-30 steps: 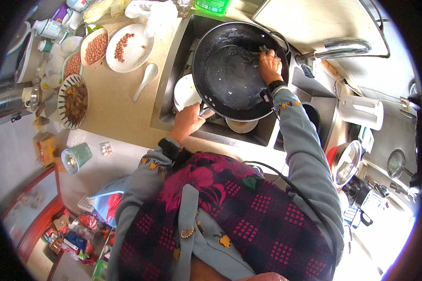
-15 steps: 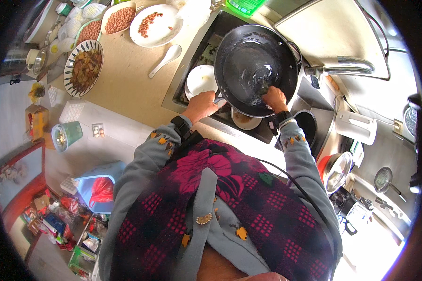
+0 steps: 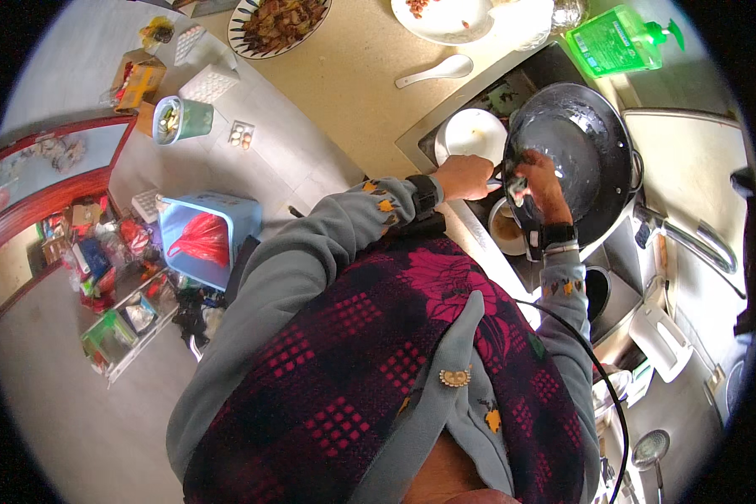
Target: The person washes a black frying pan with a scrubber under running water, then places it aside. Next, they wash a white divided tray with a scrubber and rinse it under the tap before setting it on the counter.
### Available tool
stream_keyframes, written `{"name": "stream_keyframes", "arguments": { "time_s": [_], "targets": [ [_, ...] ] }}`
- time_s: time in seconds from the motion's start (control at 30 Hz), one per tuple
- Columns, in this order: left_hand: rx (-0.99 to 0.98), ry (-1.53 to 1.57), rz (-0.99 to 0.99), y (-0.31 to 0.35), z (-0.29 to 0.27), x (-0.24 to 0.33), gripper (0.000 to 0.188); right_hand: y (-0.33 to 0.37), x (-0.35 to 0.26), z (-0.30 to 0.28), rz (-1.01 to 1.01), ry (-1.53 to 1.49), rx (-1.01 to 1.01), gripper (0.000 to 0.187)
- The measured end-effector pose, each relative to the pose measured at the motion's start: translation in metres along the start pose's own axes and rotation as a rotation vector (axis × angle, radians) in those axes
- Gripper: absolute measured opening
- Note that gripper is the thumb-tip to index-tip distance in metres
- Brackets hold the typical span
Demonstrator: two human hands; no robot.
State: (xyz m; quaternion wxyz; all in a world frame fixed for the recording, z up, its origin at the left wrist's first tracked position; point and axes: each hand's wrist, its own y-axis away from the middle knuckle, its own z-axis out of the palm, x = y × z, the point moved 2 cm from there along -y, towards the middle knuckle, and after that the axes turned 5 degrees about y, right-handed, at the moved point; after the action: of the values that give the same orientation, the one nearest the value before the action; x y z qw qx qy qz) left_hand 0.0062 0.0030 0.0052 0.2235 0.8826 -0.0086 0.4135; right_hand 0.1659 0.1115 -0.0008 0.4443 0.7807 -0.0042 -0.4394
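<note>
Pan (image 3: 581, 160) should stay steady; left hand (image 3: 466, 176) grips its left handle (image 3: 497, 180); right hand (image 3: 543, 186) pinches scrubber (image 3: 517, 195), better pressing evenly.

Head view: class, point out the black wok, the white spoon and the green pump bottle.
Black wok (image 3: 578, 151): head view, on its inner surface.
White spoon (image 3: 437, 71): head view, where handle meets bowl.
Green pump bottle (image 3: 613, 44): head view, on its body, below the pump.
</note>
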Motion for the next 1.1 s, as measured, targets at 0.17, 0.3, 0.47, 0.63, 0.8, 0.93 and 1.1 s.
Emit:
{"name": "stream_keyframes", "arguments": {
  "time_s": [0.17,0.3,0.47,0.63,0.8,0.93,1.1],
  "targets": [
    [0.027,-0.002,-0.028,0.000,0.003,0.000,0.060,-0.051,-0.017,-0.003,-0.225,-0.072,0.283,0.039],
    [0.026,-0.053,-0.014,0.000,0.002,0.003,0.054,-0.082,-0.029,-0.027,-0.397,0.203,0.640,0.040],
    [0.039,-0.095,-0.051,-0.001,-0.001,0.004,0.045,-0.105,-0.031,-0.058,-0.512,0.361,0.954,0.039],
    [0.026,-0.099,-0.007,-0.001,0.001,-0.002,0.022,-0.103,-0.019,-0.087,-0.315,0.423,1.050,0.040],
    [0.015,-0.083,-0.046,-0.003,0.004,-0.006,0.022,-0.083,-0.011,-0.111,-0.131,0.798,1.102,0.042],
    [-0.002,-0.084,-0.099,-0.004,0.003,-0.005,0.026,-0.063,0.010,-0.126,0.002,0.946,1.076,0.040],
    [-0.004,-0.084,-0.108,-0.003,0.002,-0.003,0.030,-0.034,0.048,-0.130,0.114,1.001,0.990,0.027]
  ]
}}
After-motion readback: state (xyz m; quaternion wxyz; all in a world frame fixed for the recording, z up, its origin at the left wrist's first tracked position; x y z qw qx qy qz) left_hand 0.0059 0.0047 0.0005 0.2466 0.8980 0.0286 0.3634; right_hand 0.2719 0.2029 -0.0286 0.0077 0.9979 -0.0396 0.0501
